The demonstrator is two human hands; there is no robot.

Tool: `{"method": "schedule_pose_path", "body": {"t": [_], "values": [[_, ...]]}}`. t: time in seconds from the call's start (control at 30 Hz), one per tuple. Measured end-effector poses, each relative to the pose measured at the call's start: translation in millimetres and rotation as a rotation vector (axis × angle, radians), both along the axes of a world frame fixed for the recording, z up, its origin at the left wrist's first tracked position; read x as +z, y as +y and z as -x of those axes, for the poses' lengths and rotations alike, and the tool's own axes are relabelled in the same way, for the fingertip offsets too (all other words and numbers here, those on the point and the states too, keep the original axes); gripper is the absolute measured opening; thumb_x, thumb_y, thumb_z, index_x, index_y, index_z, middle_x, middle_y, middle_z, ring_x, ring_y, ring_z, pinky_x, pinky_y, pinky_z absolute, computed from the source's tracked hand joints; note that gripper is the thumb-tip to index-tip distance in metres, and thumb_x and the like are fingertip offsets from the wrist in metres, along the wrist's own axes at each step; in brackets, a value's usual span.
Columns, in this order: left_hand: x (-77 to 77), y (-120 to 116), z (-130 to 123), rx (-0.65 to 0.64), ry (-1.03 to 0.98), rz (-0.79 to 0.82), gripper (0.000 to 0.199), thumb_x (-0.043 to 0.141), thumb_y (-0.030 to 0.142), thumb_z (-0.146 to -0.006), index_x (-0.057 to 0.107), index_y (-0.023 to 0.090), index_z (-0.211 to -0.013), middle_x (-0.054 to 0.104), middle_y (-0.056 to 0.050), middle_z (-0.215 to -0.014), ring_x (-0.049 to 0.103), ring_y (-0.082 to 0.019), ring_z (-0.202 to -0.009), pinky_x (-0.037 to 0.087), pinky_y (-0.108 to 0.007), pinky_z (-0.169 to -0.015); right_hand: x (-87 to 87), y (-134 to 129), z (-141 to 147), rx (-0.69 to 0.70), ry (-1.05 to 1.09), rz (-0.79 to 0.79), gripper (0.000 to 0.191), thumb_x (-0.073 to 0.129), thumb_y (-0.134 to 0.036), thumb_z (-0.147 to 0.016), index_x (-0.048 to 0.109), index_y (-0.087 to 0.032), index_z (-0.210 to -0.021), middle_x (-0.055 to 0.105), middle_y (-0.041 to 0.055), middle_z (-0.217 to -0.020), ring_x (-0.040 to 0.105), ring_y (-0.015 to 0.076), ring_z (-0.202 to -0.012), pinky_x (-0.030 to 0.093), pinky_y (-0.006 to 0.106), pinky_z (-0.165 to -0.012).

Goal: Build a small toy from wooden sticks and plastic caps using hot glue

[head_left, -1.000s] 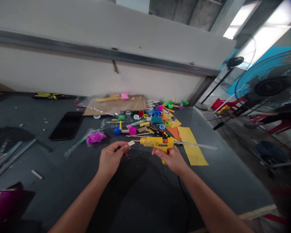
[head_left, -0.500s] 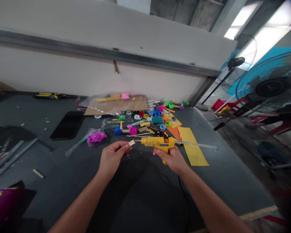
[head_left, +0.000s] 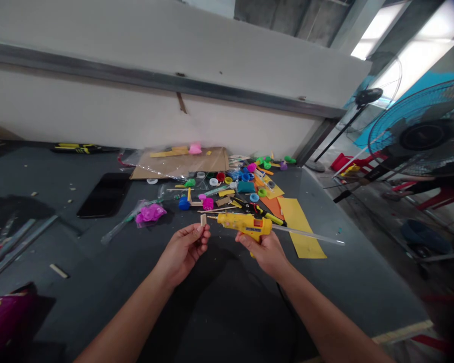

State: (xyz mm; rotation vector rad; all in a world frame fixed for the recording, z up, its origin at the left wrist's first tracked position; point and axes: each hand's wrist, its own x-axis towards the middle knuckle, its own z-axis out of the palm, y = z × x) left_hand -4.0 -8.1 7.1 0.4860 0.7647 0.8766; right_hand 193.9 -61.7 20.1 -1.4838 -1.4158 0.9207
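Between the thumb and fingers of my left hand [head_left: 185, 252] is a short pale wooden stick piece [head_left: 203, 220], held upright. My right hand [head_left: 267, 252] is wrapped round the grip of a yellow hot glue gun [head_left: 238, 224]. The gun's nozzle points left and comes very close to the stick piece; whether they touch I cannot tell. From the gun's rear a clear glue stick [head_left: 310, 236] sticks out to the right. Beyond my hands lies a small build of sticks with blue and pink clay lumps [head_left: 196, 202].
A phone [head_left: 105, 195] and pink clay in plastic [head_left: 150, 214] lie to the left. Bottle caps [head_left: 221, 177], yellow paper [head_left: 302, 229] and pliers [head_left: 274, 217] are scattered beyond the gun. A cardboard sheet [head_left: 181, 166] rests near the wall. A fan [head_left: 419, 136] stands at right.
My left hand has turned the wooden stick piece from pointing right to upright. The glue gun has shifted slightly left, and its rear has tipped down, uncovering the pliers.
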Motion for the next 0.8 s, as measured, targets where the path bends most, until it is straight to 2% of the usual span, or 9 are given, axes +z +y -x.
{"method": "schedule_pose_path", "body": {"t": [0.3,0.8], "values": [[-0.1,0.2,-1.1,-0.016,-0.018,0.053,0.008,0.059,0.012,-0.079,0.066,0.008,-0.081,0.058,-0.002,-0.066,0.054,-0.005,-0.053,0.049,-0.013,-0.049,-2.0,-0.2,3.9,0.034,-0.036,-0.075,0.028,0.057,-0.041,-0.081,0.066,-0.022,-0.1,0.07,0.0046,-0.087,0.065,0.0203,-0.081,0.052,0.031,-0.074],[-0.4,1.8,-0.9,-0.04,-0.048,0.062,0.008,0.057,0.01,-0.08,0.065,0.009,-0.079,0.059,-0.003,-0.065,0.055,-0.005,-0.053,0.049,-0.013,-0.05,1.6,1.0,5.4,0.029,-0.104,-0.113,0.027,0.055,-0.041,-0.081,0.066,-0.023,-0.097,0.07,0.004,-0.087,0.065,0.0205,-0.081,0.052,0.032,-0.075]]}}
